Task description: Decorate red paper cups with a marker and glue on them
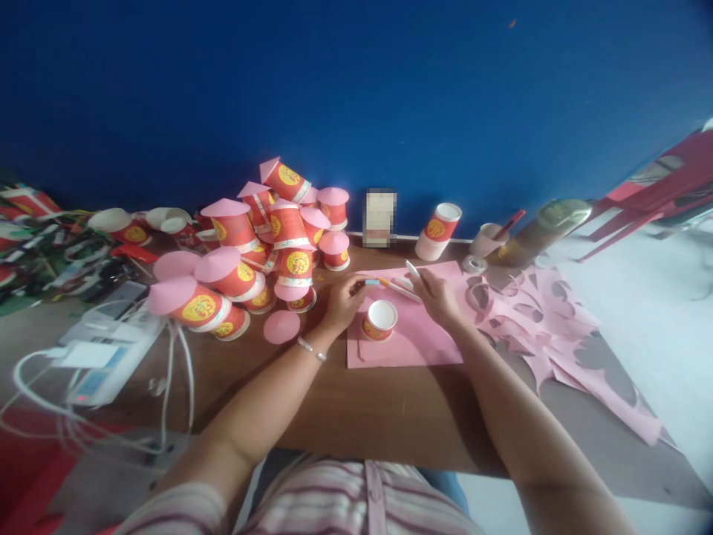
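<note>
My left hand (346, 299), a bracelet at its wrist, pinches the blue end of a slim pen-like stick (393, 287) with an orange band and a white length. That stick reaches toward my right hand (439, 296), which is closed round a white pen-like thing (411, 269); its kind is unclear. Both hands are above pink paper (428, 342) lying on the brown table. Between them, a red paper cup (381, 321) with a white inside and a yellow print stands upright on the paper.
Left of my hands are piled red cups with pink cone tops (287, 223), near a loose pink cone (281, 327). White cables and a power strip (111, 364) lie farther left. Stacked cups (439, 230), a tape roll (474, 264), a bottle (543, 230) and cut pink scraps (540, 312) are right.
</note>
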Demonstrator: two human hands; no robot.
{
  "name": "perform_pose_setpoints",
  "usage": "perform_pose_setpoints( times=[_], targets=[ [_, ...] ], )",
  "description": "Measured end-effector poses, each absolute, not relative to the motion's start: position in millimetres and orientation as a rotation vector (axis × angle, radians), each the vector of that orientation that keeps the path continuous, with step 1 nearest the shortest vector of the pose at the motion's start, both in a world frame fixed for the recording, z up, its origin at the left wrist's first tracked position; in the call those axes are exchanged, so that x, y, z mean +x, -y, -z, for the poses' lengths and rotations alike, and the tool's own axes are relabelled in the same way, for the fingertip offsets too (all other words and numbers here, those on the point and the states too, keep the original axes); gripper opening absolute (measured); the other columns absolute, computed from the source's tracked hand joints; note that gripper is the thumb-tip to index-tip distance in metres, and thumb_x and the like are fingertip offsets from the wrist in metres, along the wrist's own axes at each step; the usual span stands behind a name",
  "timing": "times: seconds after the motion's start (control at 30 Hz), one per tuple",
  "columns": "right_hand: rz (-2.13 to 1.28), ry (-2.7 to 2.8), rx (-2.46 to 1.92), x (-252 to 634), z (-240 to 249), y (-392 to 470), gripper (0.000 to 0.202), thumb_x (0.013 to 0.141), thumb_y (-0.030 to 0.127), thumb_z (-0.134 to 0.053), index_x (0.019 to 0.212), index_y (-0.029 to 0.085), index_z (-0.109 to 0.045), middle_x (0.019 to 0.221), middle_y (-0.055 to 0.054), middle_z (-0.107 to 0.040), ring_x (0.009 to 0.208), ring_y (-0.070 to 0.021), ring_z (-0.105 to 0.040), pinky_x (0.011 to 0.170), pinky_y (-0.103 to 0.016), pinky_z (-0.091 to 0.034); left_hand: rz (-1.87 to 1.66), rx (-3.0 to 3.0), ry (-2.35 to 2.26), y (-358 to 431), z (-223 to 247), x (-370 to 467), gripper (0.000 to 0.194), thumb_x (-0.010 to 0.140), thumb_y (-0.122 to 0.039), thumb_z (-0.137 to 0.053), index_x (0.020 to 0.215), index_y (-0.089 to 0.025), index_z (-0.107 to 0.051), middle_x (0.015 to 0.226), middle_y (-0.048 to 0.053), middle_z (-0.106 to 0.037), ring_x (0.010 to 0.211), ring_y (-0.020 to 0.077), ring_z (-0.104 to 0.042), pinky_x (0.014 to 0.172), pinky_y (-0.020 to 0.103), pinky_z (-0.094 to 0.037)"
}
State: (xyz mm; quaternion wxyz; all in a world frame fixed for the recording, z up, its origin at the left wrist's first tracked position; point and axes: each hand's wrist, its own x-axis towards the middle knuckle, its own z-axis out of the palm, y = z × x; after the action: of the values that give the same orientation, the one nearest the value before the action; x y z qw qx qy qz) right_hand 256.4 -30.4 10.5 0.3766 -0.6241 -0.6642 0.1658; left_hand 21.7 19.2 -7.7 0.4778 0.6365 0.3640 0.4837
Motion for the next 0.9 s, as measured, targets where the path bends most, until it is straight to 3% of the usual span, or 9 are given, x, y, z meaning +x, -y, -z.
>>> perform_pose_setpoints(
  times=[0.07, 0.13, 0.27, 0.43, 0.6, 0.7, 0.8, 0.9],
  targets=[
    [-0.518, 1.643, -1.513, 252.9, -11.2, 29.9, 0.05, 0.101, 0.063, -0.044, 0.108, 0.018, -0.066, 0.085, -0.007, -0.073, 0.07, -0.0181, -0.065, 0.061, -0.028, -0.045, -1.122, 1.669, -0.881, -18.4, 10.4, 24.1, 0.02, 0.088, -0.036, -0.072, 0.1, -0.021, -0.078, 0.105, 0.008, -0.077, 0.094, 0.0215, -0.069, 0.082, 0.033, -0.054],
    [-0.575, 1.62, -1.47, 249.1, -10.2, 29.3, 0.052, 0.099, 0.065, -0.048, 0.107, 0.017, -0.067, 0.088, -0.008, -0.073, 0.072, -0.0178, -0.064, 0.062, -0.028, -0.046, -1.046, 1.663, -0.885, -18.7, 15.1, 25.7, 0.024, 0.087, -0.035, -0.072, 0.105, -0.021, -0.079, 0.11, 0.009, -0.078, 0.1, 0.0238, -0.07, 0.087, 0.036, -0.054],
    [-0.64, 1.584, -1.454, 245.4, -5.9, 28.4, 0.053, 0.097, 0.066, -0.051, 0.102, 0.016, -0.069, 0.081, -0.005, -0.071, 0.067, -0.0155, -0.061, 0.061, -0.027, -0.045, -0.922, 1.543, -0.85, -20.2, 20.7, 26.1, 0.041, 0.086, -0.038, -0.073, 0.122, -0.019, -0.073, 0.107, 0.009, -0.079, 0.095, 0.0235, -0.072, 0.085, 0.036, -0.055],
    [-0.68, 1.558, -1.435, 244.2, 0.2, 28.2, 0.056, 0.098, 0.066, -0.049, 0.112, 0.016, -0.069, 0.075, -0.002, -0.068, 0.062, -0.0133, -0.057, 0.059, -0.026, -0.044, -1.07, 1.425, -0.816, -14.7, 7.7, 21.7, 0.041, 0.094, -0.053, -0.062, 0.113, -0.019, -0.072, 0.106, 0.01, -0.076, 0.087, 0.0191, -0.067, 0.083, 0.033, -0.052],
    [-0.713, 1.594, -1.472, 241.3, 6.2, 28.9, 0.054, 0.1, 0.064, -0.044, 0.111, 0.016, -0.067, 0.066, 0.001, -0.063, 0.056, -0.0139, -0.055, 0.056, -0.026, -0.042, -0.899, 1.368, -0.463, -8.2, -5.3, 14.4, 0.066, 0.073, -0.072, -0.076, 0.109, -0.017, -0.071, 0.114, 0.014, -0.07, 0.105, 0.0264, -0.065, 0.092, 0.035, -0.049],
    [-0.663, 1.709, -1.557, 238.6, 8.6, 30.5, 0.041, 0.102, 0.052, -0.044, 0.106, 0.019, -0.068, 0.071, -0.002, -0.069, 0.059, -0.0157, -0.059, 0.059, -0.027, -0.044, -0.662, 1.413, -0.46, -5.2, -6.5, 12.1, 0.069, 0.062, -0.057, -0.091, 0.116, -0.02, -0.068, 0.12, 0.012, -0.067, 0.107, 0.0272, -0.064, 0.089, 0.035, -0.049],
    [-0.504, 1.793, -1.671, 238.3, 11.5, 30.6, 0.03, 0.1, 0.042, -0.048, 0.105, 0.021, -0.069, 0.081, -0.006, -0.075, 0.063, -0.0181, -0.063, 0.061, -0.027, -0.044, -0.505, 1.446, -0.491, -3.7, -5.4, 10.7, 0.072, 0.062, -0.039, -0.094, 0.125, -0.024, -0.064, 0.129, 0.01, -0.062, 0.109, 0.0262, -0.063, 0.088, 0.033, -0.05],
    [-0.415, 1.766, -1.712, 241.9, 15.9, 27.9, 0.027, 0.099, 0.038, -0.05, 0.106, 0.022, -0.071, 0.086, -0.007, -0.077, 0.069, -0.0202, -0.067, 0.063, -0.028, -0.046, -0.462, 1.46, -0.466, -4.3, -4.4, 9.8, 0.073, 0.062, -0.033, -0.094, 0.127, -0.025, -0.062, 0.134, 0.01, -0.06, 0.119, 0.0284, -0.061, 0.097, 0.037, -0.048]
  ],
)
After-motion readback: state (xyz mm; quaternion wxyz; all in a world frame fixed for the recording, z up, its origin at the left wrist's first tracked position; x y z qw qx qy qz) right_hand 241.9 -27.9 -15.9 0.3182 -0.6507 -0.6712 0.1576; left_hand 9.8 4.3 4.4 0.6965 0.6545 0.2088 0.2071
